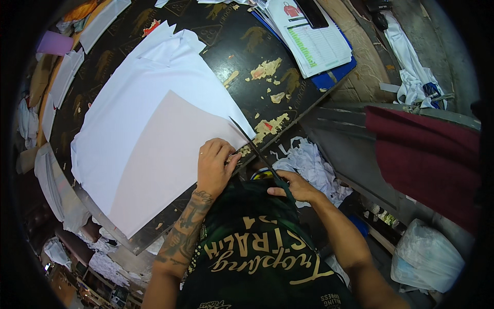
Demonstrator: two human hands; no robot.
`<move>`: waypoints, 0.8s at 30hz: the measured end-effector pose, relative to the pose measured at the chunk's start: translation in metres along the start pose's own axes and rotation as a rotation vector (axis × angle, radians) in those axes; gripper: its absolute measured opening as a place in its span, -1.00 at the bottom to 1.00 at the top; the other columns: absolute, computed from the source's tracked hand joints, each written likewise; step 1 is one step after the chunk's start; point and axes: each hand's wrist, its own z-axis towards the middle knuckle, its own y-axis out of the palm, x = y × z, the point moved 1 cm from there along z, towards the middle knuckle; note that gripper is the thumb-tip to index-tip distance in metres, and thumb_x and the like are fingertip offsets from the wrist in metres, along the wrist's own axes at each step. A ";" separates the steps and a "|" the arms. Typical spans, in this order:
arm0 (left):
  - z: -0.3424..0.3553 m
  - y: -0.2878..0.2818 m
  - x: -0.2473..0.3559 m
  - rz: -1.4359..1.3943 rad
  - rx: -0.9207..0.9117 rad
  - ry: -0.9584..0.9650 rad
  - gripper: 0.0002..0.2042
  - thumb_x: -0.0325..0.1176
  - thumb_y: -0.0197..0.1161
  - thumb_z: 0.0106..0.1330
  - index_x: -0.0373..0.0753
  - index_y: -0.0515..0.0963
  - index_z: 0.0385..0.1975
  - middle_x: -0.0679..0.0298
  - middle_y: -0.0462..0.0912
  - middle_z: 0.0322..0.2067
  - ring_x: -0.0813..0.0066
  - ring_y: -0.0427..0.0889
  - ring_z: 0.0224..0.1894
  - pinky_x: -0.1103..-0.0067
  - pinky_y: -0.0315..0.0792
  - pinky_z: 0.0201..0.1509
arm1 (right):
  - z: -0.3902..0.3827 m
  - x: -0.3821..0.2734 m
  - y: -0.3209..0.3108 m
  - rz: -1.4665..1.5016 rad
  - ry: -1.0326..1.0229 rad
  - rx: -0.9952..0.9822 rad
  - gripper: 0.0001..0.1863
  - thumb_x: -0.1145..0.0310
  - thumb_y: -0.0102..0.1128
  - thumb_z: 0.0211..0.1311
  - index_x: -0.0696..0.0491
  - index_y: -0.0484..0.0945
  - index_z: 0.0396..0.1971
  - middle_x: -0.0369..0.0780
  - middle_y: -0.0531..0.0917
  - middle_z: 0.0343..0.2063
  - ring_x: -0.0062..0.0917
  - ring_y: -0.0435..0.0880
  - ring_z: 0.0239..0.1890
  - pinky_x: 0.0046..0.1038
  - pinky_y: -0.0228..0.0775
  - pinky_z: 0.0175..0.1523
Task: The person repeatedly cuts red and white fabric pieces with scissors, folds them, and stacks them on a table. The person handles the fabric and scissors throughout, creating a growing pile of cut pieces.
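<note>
White fabric (118, 92) lies in a stack on the dark table, with a pale pinkish-grey panel (167, 159) spread over its near part. My left hand (216, 162) is at the panel's near right edge, fingers curled and closed against it; the fingertips are partly hidden. In my right hand (296, 186), just off the table's front edge, is a pair of long scissors (263, 158) with dark handles. Their blades point up and left, the tip over the right corner of the panel and white fabric. Whether the blades are apart is hard to see.
The table top (226, 46) has worn, peeling patches. Printed sheets (314, 49) with a phone (311, 13) lie on a blue folder at the back right. White scraps (309, 167) are heaped below the table; maroon cloth (411, 154) hangs right, above a filled plastic bag (427, 255).
</note>
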 end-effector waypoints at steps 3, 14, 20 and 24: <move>-0.004 0.001 -0.003 -0.034 0.005 -0.013 -0.80 -0.39 0.53 0.23 -0.25 0.64 -0.26 0.21 0.65 -0.16 0.14 0.60 0.03 0.29 0.41 0.14 | -0.003 -0.007 -0.013 -0.094 0.007 0.068 -0.45 -0.10 0.65 0.14 0.12 0.70 -0.26 -0.38 0.57 -0.49 -0.61 0.52 -0.36 -0.46 0.37 -0.21; -0.010 0.000 -0.006 -0.075 0.000 -0.065 -0.80 -0.40 0.53 0.21 -0.26 0.64 -0.27 0.23 0.66 -0.11 0.14 0.60 0.12 0.28 0.43 0.24 | 0.016 -0.046 -0.074 -0.461 0.110 -0.049 -0.23 -0.34 0.69 -0.09 0.03 0.41 -0.68 -0.31 0.45 -0.65 -0.52 0.45 -0.51 -0.35 0.31 -0.35; -0.007 -0.002 -0.007 -0.116 0.013 -0.056 -0.81 -0.43 0.50 0.20 -0.28 0.61 -0.30 0.22 0.63 -0.13 0.15 0.60 0.08 0.27 0.44 0.20 | 0.036 -0.101 -0.082 -0.577 0.114 -0.078 -0.33 -0.27 0.69 -0.03 0.06 0.57 -0.61 -0.35 0.51 -0.68 -0.59 0.47 -0.55 -0.38 0.32 -0.39; -0.008 -0.005 -0.007 -0.180 0.005 -0.126 -0.81 -0.45 0.51 0.21 -0.28 0.62 -0.27 0.23 0.64 -0.10 0.15 0.60 0.11 0.30 0.41 0.22 | 0.043 -0.120 -0.074 -0.706 0.144 -0.063 -0.31 -0.28 0.70 -0.06 0.06 0.54 -0.62 -0.37 0.51 -0.65 -0.61 0.45 -0.54 -0.39 0.32 -0.39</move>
